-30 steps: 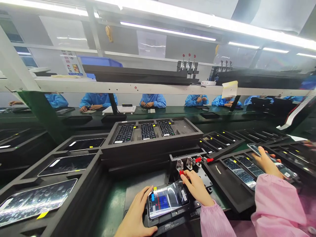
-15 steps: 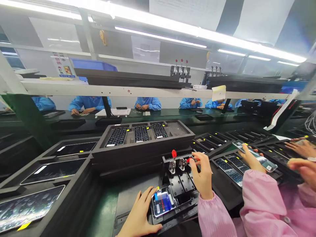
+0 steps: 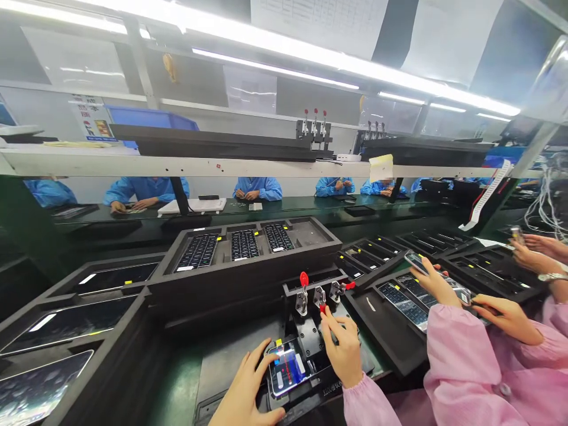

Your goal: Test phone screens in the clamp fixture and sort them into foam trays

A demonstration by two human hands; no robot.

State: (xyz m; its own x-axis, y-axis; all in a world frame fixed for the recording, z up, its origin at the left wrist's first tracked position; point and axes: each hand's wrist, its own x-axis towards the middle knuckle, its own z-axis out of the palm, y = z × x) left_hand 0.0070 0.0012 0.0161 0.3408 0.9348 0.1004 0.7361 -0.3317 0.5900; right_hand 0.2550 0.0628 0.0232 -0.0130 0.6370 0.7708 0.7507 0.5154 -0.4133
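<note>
A phone with a lit screen (image 3: 287, 371) lies in a black clamp fixture (image 3: 310, 337) at the lower centre. My left hand (image 3: 248, 384) rests at the phone's left side, fingers spread, fingertips on its upper left edge. My right hand (image 3: 341, 346) pinches the red tip of the middle toggle clamp (image 3: 319, 297), which points down toward me. The left clamp (image 3: 302, 296) has its red handle upright. On the right clamp (image 3: 338, 290) the red handle points sideways, with no hand on it.
Foam trays with phones stand at the left (image 3: 144, 296), behind the fixture (image 3: 222, 278) and at the right (image 3: 386, 355). Beside me, a person in pink sleeves (image 3: 461, 355) holds a phone (image 3: 457, 290). People in blue sit across, beyond a white shelf beam (image 3: 248, 170).
My right hand has moved from the right clamp's handle to the middle one, now lowered. My left hand stays by the phone. The neighbour's other hand has come to the held phone. The view has shifted slightly.
</note>
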